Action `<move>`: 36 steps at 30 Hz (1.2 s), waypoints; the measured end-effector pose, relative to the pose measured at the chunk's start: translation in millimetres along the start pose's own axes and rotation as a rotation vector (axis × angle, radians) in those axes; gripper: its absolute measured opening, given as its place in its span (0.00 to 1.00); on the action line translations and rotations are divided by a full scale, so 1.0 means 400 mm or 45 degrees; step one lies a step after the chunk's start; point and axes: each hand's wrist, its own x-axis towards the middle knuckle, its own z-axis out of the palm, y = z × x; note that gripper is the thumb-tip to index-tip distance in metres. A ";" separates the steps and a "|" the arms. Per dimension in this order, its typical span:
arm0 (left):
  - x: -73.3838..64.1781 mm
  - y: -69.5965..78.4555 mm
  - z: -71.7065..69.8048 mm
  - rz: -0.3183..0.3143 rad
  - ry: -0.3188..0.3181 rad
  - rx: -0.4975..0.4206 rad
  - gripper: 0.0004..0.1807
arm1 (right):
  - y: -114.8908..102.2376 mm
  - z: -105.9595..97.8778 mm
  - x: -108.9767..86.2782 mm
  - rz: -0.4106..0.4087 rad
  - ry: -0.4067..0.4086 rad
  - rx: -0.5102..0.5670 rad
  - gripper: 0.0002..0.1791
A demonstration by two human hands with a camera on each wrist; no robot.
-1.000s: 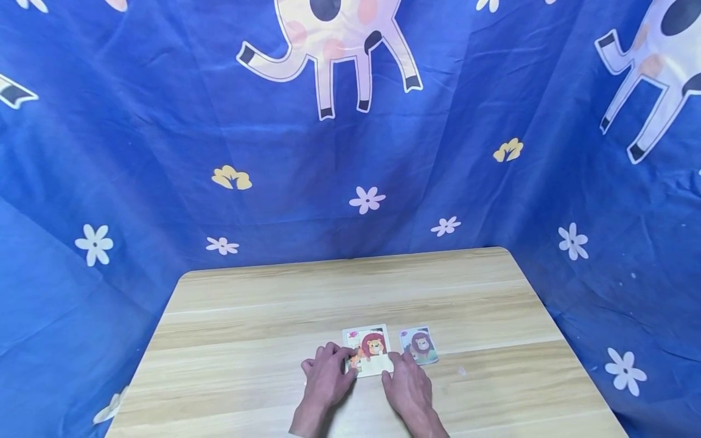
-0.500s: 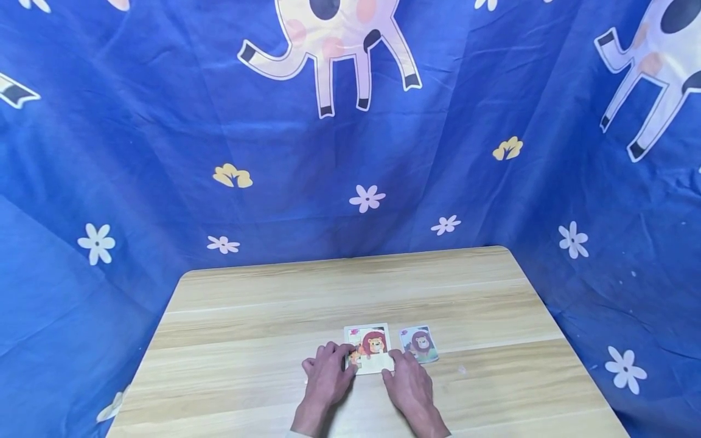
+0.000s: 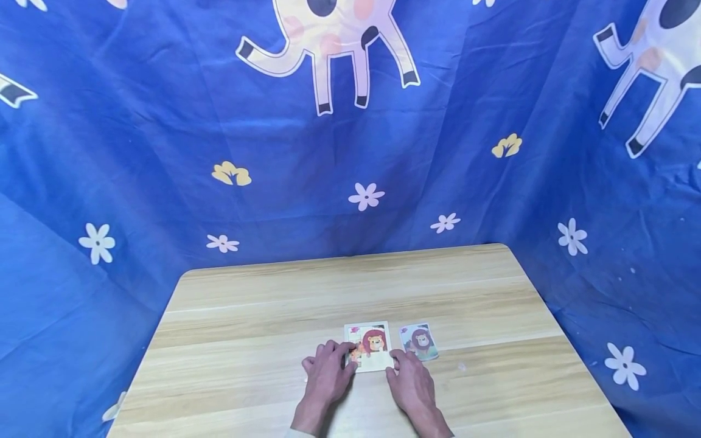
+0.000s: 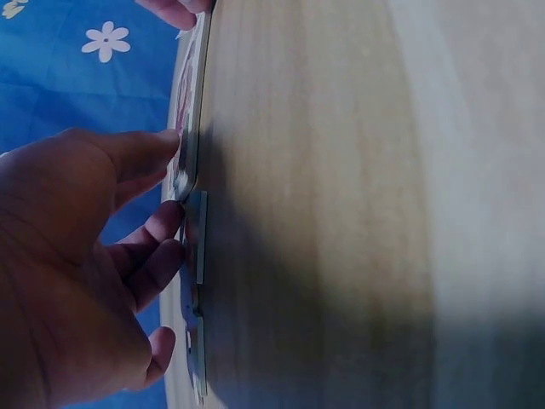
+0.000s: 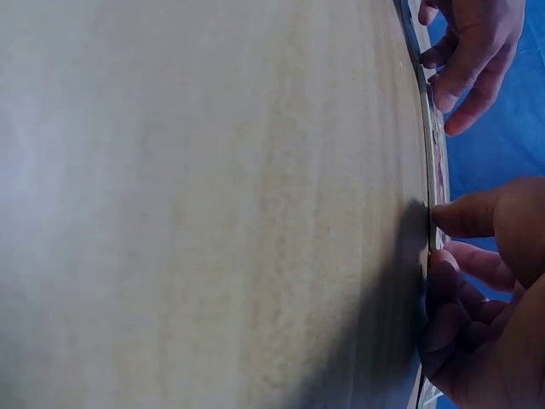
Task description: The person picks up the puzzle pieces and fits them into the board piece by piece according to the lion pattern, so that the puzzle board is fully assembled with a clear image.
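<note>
A lion jigsaw puzzle (image 3: 375, 342) lies in a white-rimmed tray on the table, with a pale bare patch along its lower right. My left hand (image 3: 327, 372) is at the tray's lower left, thumb and index fingertip on either side of a small puzzle piece (image 3: 356, 357) showing a cub. In the left wrist view, its other fingers rest over loose flat pieces (image 4: 202, 239) beside the tray. With thumb and index finger, my right hand (image 3: 412, 382) pinches the tray's lower right corner; its remaining fingers are curled in the right wrist view.
A lion picture card (image 3: 418, 342) lies just right of the tray, partly behind the right hand. A small clear scrap (image 3: 462, 367) lies farther right. Blue printed curtains (image 3: 306, 158) surround the wooden table's (image 3: 246, 316) back and sides.
The cub piece now sits straighter against the lion picture. Both hands keep nearly the same grip; the tray and right hand have shifted very slightly right, and the head view has tilted a little.
</note>
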 end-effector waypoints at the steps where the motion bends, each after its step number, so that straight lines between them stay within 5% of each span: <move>1: 0.000 0.000 0.000 0.002 -0.001 0.001 0.19 | 0.001 0.000 0.000 -0.006 0.005 -0.005 0.18; 17: 0.001 0.004 0.002 0.014 0.008 0.027 0.20 | 0.012 0.009 -0.008 -0.080 0.105 -0.071 0.17; 36: -0.001 0.003 0.001 0.013 -0.031 0.028 0.20 | 0.011 0.011 -0.005 -0.038 0.096 -0.055 0.18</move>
